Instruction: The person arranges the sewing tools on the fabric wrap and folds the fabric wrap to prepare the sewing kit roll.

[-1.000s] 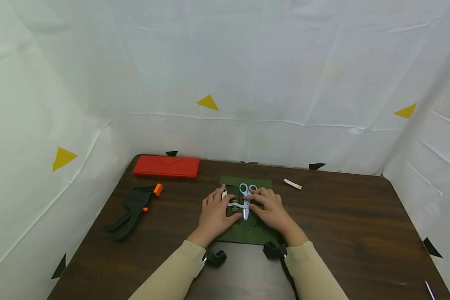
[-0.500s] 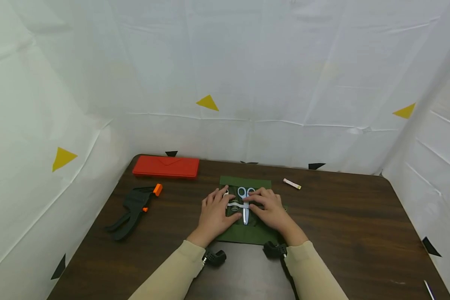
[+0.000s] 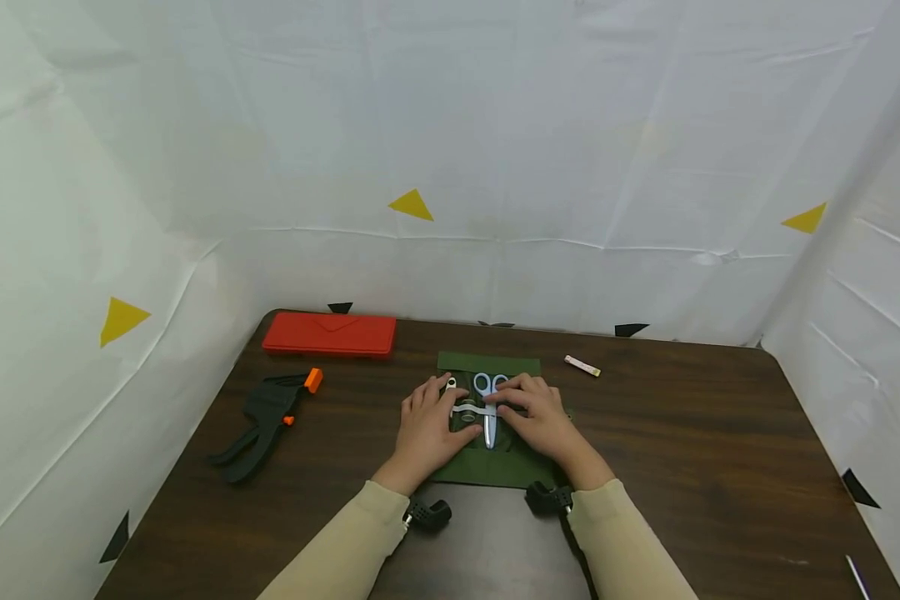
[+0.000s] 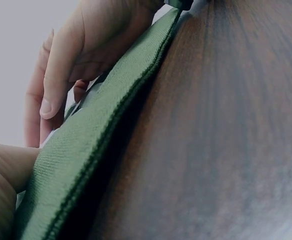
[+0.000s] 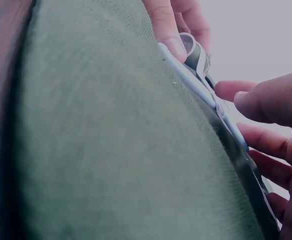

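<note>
A green cloth roll-up kit [image 3: 495, 472] lies spread on the table. Scissors [image 3: 491, 432] with pale blue handles sit on it under a white elastic strap [image 3: 468, 408], blades toward the person. My left hand [image 3: 428, 433] rests over the kit's left side, thumb tip beside the blades. From the right, my right hand [image 3: 540, 421] reaches over the scissors, its index finger by the handles and its thumb near the strap. In the right wrist view a small green and white roll [image 5: 188, 47] stands near the left thumb. A white piece with a holed end [image 3: 451, 384] shows beside the left fingers.
A red flat case [image 3: 330, 334] is at the back left, with a black and orange clamp [image 3: 266, 425] nearer. A small white tube-like item [image 3: 582, 366] lies behind the right hand. A thin pen-like object [image 3: 857, 577] sits at the right front corner of the table [image 3: 690, 467].
The scissors have slid a little toward the person through the strap, mostly in the earlier half second. Both hands have stayed almost in place.
</note>
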Motion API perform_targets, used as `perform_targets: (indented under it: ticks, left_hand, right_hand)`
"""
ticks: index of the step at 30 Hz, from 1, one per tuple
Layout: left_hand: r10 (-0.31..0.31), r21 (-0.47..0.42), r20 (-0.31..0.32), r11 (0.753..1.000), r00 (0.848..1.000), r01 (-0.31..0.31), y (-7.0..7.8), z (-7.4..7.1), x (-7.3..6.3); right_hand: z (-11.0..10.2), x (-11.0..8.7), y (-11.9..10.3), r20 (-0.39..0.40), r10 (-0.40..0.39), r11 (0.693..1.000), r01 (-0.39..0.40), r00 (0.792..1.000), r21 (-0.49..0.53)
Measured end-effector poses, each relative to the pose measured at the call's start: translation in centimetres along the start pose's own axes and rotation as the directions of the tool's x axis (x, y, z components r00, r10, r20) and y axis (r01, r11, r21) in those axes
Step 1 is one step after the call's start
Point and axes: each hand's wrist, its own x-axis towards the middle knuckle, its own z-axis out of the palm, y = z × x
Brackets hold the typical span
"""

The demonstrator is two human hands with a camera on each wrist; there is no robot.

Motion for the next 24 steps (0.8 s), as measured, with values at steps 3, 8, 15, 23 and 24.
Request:
perform_targets:
  ticks: [3, 8, 15, 23, 24]
  left_hand:
    - [0.001, -0.002, 0.003, 1.000, 1.000, -0.001, 0.1, 0.0, 0.0]
    - [0.000, -0.002, -0.002, 1.000, 1.000, 0.000, 0.0, 0.0, 0.1]
    - [-0.004, -0.020, -0.003, 1.000, 1.000, 0.004, -0.1, 0.1, 0.1]
    - [-0.003, -0.036, -0.007, 0.999, 1.000, 0.003, 0.1, 0.1, 0.1]
    - [0.000, -0.040, -0.012, 0.999, 1.000, -0.001, 0.1, 0.2, 0.1]
  right_hand:
    - [-0.2, 0.0, 0.2, -0.005, 0.018, 0.998, -0.018, 1.000, 0.054]
    - [-1.1, 0.0, 0.6, -0.058, 0.112, 0.961, -0.093, 0.992, 0.261]
    - [-3.3, -0.7, 2.1, -0.356, 0.238, 0.901, -0.069, 0.904, 0.427]
    - [-6.2, -2.3, 4.0, -0.603, 0.357, 0.908, -0.115, 0.714, 0.402]
    - [-6.4, -2.4, 4.6, -0.622, 0.368, 0.909, -0.125, 0.692, 0.398]
